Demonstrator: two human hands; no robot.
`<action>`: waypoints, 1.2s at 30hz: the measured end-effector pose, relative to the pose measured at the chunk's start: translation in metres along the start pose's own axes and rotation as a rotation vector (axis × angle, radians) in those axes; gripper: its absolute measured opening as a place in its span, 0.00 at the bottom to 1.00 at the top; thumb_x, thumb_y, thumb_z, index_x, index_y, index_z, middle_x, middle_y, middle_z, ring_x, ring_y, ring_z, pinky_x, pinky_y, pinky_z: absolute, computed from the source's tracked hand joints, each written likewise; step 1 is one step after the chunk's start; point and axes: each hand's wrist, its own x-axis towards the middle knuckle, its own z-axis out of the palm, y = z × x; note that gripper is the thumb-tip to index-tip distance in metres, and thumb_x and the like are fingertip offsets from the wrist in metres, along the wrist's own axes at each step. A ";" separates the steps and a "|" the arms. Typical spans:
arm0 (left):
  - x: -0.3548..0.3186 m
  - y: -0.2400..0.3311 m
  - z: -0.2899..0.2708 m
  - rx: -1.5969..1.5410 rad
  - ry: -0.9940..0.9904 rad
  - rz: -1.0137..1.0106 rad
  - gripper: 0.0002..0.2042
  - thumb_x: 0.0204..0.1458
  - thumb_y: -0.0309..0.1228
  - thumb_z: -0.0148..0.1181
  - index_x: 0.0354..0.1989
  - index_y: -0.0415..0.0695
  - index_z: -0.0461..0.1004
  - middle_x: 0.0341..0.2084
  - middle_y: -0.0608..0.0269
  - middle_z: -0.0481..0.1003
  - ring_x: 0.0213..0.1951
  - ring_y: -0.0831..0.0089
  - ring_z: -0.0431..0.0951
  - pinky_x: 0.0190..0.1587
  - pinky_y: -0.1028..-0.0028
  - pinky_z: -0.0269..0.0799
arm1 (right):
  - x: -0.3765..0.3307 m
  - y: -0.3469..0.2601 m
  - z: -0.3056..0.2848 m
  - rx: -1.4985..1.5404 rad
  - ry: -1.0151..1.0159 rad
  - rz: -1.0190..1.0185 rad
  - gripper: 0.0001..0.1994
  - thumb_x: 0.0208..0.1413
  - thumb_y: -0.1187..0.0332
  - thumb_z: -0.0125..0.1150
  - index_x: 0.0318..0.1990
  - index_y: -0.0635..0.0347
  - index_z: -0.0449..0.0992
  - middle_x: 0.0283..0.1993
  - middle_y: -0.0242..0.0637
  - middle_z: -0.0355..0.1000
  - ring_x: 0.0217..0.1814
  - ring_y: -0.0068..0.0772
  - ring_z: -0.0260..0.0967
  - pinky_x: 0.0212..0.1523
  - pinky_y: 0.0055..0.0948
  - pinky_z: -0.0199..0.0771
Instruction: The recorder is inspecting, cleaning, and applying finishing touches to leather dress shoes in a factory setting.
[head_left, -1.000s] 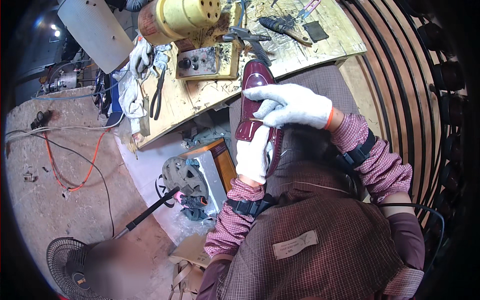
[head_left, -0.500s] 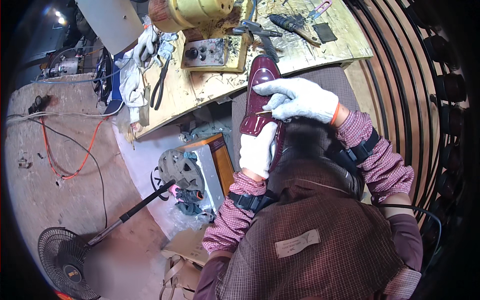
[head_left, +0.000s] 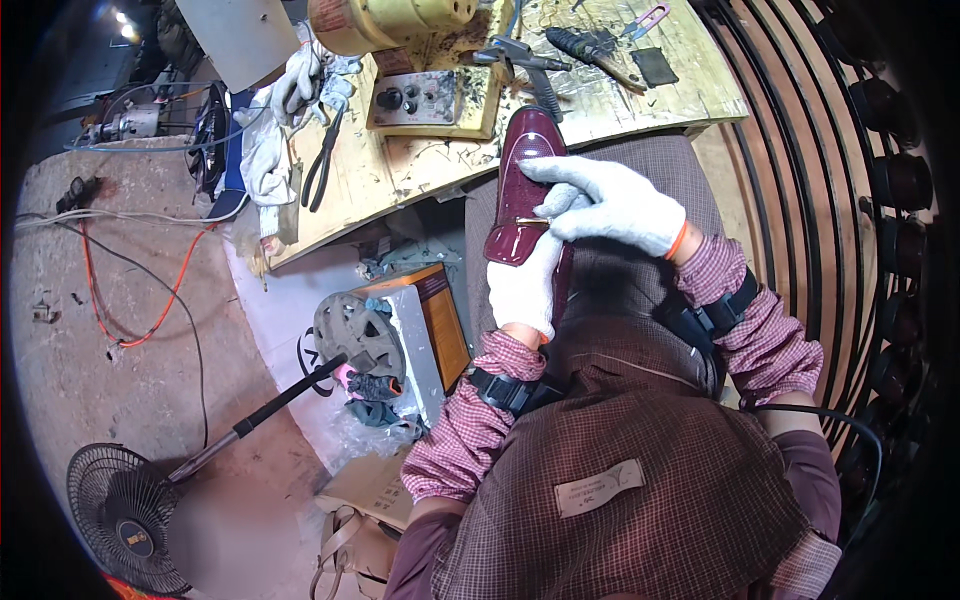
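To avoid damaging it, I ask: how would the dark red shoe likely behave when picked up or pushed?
The dark red shoe is probably fairly stiff, as its toe looks full and rounded. Its strong shine suggests it may be slippery. Being long and narrow, it could tip sideways.

The white-gloved left hand (head_left: 522, 292) covered part of the glossy burgundy leather shoe (head_left: 516, 190). The top edge cropped the yellow cylindrical housing (head_left: 385, 22). Blur masked the area beside the black wire-caged fan (head_left: 122, 520). Dark rounded objects (head_left: 902, 182) rightward were indistinct.
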 end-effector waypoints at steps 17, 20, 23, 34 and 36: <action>0.006 -0.011 -0.026 0.614 -0.183 0.875 0.11 0.54 0.24 0.64 0.46 0.44 0.82 0.45 0.49 0.81 0.48 0.50 0.82 0.50 0.58 0.78 | 0.013 -0.005 -0.011 0.019 -0.118 0.054 0.32 0.58 0.77 0.65 0.72 0.65 0.69 0.53 0.41 0.80 0.54 0.29 0.77 0.59 0.29 0.79; 0.007 -0.013 -0.026 0.589 -0.150 0.914 0.11 0.53 0.22 0.65 0.45 0.43 0.82 0.47 0.48 0.81 0.49 0.48 0.82 0.50 0.58 0.79 | 0.004 -0.003 -0.009 -0.025 -0.096 0.021 0.31 0.59 0.78 0.63 0.73 0.63 0.69 0.55 0.41 0.80 0.55 0.28 0.77 0.61 0.29 0.79; 0.005 -0.012 -0.025 0.594 -0.136 0.902 0.11 0.54 0.23 0.65 0.46 0.44 0.82 0.48 0.47 0.80 0.50 0.47 0.82 0.52 0.58 0.79 | -0.006 -0.002 -0.005 -0.033 -0.048 0.029 0.31 0.60 0.79 0.62 0.73 0.61 0.69 0.57 0.41 0.80 0.57 0.28 0.77 0.62 0.29 0.79; 0.001 -0.008 -0.019 0.636 -0.100 0.848 0.12 0.56 0.23 0.63 0.49 0.40 0.82 0.48 0.47 0.82 0.51 0.48 0.83 0.54 0.59 0.78 | -0.002 -0.010 0.010 -0.466 0.045 -0.106 0.32 0.58 0.67 0.69 0.71 0.57 0.71 0.52 0.40 0.81 0.52 0.30 0.80 0.59 0.32 0.80; 0.001 -0.013 -0.023 0.655 -0.120 0.857 0.15 0.62 0.29 0.63 0.56 0.43 0.80 0.53 0.49 0.80 0.53 0.53 0.82 0.56 0.61 0.77 | -0.001 -0.009 0.010 -0.430 0.037 -0.111 0.31 0.58 0.67 0.68 0.70 0.57 0.73 0.52 0.41 0.81 0.52 0.32 0.81 0.58 0.32 0.81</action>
